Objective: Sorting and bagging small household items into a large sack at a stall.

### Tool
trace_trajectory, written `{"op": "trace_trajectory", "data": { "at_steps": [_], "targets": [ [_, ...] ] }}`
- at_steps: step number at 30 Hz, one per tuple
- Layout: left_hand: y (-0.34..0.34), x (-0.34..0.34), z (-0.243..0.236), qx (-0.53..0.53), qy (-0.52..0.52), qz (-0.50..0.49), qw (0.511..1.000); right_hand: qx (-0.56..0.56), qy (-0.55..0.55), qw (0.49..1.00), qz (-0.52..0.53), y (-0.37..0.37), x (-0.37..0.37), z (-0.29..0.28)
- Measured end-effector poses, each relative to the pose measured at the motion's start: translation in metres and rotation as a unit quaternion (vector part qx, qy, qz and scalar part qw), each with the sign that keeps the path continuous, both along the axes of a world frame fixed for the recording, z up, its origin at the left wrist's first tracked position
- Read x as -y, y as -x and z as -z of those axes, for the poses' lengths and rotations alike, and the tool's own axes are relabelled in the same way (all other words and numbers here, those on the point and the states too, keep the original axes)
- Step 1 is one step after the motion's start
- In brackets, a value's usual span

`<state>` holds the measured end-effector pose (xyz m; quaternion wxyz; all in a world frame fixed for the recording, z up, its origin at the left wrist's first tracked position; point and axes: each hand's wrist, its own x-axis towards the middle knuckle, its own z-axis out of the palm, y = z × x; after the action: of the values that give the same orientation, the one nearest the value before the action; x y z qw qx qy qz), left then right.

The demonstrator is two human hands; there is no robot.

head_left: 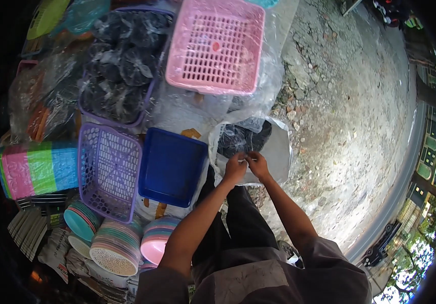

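My left hand (236, 163) and my right hand (256, 163) meet at the lower edge of a dark, plastic-wrapped bundle (235, 139) inside a white open-topped sack (283, 147). Both have fingers bent and pinched close together; what is between them is too small to make out. Left of the sack lies a dark blue rectangular tray (172, 164), and beside that a purple perforated basket (108, 169).
A pink basket (213, 48), a purple crate of dark bagged items (116, 61), striped plastic stacks (40, 167) and stacked colourful colanders (114, 248) crowd the left. Rough concrete with rubble (339, 126) spreads right, toward a road (408, 152) with a dark vehicle (380, 243).
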<state>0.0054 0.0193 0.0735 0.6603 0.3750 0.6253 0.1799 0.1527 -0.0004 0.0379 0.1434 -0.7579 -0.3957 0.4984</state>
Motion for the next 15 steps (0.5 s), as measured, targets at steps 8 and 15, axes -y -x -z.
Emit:
{"op": "trace_trajectory", "data": {
  "at_steps": [8, 15],
  "targets": [
    [-0.032, -0.023, 0.139, -0.198, 0.143, -0.010, 0.970, 0.069, 0.063, 0.994, -0.060, -0.037, -0.018, 0.130],
    [-0.023, -0.033, 0.214, -0.215, 0.171, -0.128, 0.953, 0.019, -0.086, 0.992, -0.091, -0.006, -0.058, 0.189]
  ]
}}
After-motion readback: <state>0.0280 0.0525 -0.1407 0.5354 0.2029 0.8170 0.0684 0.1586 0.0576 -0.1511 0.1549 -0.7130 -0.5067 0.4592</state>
